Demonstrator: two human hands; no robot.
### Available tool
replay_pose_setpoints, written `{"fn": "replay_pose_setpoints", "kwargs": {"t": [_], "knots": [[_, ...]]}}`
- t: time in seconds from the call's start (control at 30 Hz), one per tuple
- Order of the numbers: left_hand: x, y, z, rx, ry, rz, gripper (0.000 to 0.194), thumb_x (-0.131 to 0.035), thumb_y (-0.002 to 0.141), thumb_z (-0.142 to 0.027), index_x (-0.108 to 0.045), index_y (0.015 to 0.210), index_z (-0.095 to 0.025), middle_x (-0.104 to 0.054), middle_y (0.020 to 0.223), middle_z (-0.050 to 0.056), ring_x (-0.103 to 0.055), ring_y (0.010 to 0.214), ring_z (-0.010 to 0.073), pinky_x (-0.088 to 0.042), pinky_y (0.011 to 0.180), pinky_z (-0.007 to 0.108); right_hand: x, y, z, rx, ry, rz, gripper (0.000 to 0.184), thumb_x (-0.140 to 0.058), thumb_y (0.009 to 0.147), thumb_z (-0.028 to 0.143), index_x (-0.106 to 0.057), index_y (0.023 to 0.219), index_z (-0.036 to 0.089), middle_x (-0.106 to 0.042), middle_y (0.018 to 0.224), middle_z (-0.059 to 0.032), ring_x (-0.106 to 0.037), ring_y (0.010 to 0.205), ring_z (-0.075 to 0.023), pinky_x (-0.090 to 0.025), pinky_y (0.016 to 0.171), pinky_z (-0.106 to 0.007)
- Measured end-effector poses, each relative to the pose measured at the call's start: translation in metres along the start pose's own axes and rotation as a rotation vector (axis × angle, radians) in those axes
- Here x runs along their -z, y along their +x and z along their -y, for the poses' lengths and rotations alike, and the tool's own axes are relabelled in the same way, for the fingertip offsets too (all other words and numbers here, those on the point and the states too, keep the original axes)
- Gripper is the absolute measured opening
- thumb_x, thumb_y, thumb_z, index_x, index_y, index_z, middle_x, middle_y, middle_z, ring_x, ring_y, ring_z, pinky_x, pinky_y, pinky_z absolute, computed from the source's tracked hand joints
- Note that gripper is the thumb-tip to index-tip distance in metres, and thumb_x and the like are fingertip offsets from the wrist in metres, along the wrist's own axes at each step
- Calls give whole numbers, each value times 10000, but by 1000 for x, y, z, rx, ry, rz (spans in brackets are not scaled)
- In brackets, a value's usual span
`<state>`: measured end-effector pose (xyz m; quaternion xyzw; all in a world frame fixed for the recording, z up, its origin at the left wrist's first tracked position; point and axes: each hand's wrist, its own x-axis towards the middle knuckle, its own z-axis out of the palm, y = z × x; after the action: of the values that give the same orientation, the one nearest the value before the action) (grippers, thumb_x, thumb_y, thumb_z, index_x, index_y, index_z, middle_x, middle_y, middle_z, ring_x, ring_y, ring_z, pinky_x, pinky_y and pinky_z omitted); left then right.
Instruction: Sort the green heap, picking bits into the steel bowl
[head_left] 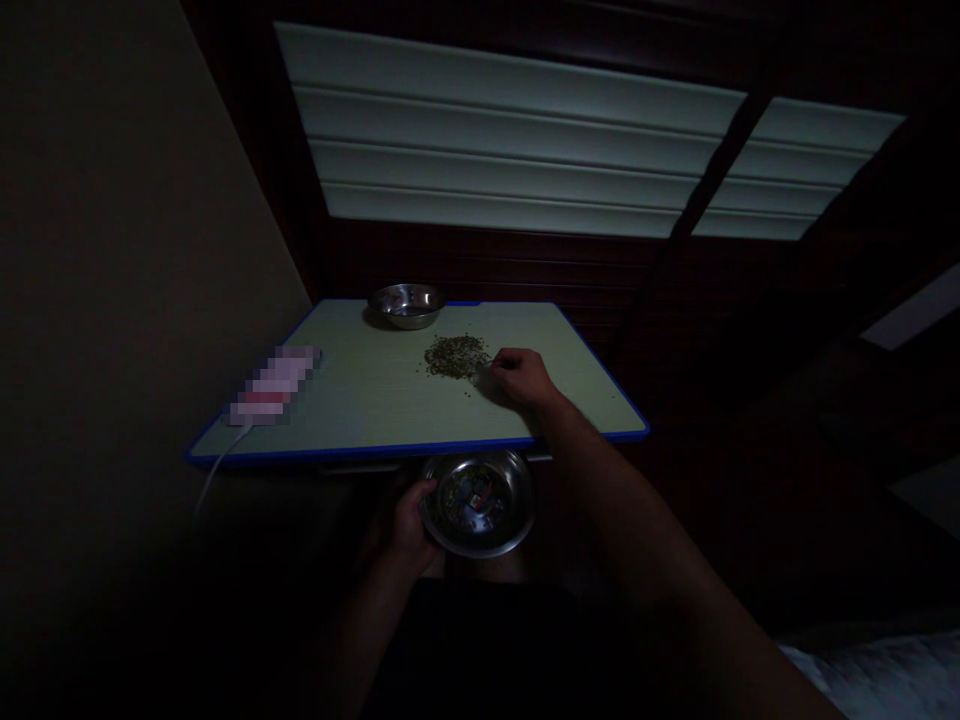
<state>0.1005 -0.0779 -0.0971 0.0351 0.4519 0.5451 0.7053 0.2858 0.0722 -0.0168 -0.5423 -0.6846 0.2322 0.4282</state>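
A small pale table (360,400) with a blue rim stands in front of me in a dim room. On it lies a heap of small dark grains (454,356). My right hand (523,376) rests on the table just right of the heap, fingers pinched together at its edge. What they hold is too small to make out. Below the table's near edge my left hand (409,522) grips the rim of a steel bowl (480,502) with some grains in it.
A second steel bowl (406,304) sits at the table's far edge. A pinkish flat object (274,385) with a white cable (217,465) lies at the left end. A wall is close on the left, louvered windows behind.
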Motion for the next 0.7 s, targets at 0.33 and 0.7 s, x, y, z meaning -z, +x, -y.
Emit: {"fn": "replay_pose_setpoints", "kwargs": {"t": [0.33,0.7], "knots": [[2,1,2,-6,11,35,105,-617,662,-214,-688,687,-141,-704,621,70,-659,592,213,-519,547,295,-1,0,-1,-19,88,59,144,-576,631,281,-636,650,152,-578,595,17,-486,581,-112,-369,572,-239],[1,-1,0,2,1,24,95,-629,648,-201,-682,699,-142,-719,664,81,-696,700,261,-556,653,347,1,3,-5,35,-128,-94,150,-546,719,241,-678,738,172,-664,683,-4,-564,655,-137,-405,646,-257]]}}
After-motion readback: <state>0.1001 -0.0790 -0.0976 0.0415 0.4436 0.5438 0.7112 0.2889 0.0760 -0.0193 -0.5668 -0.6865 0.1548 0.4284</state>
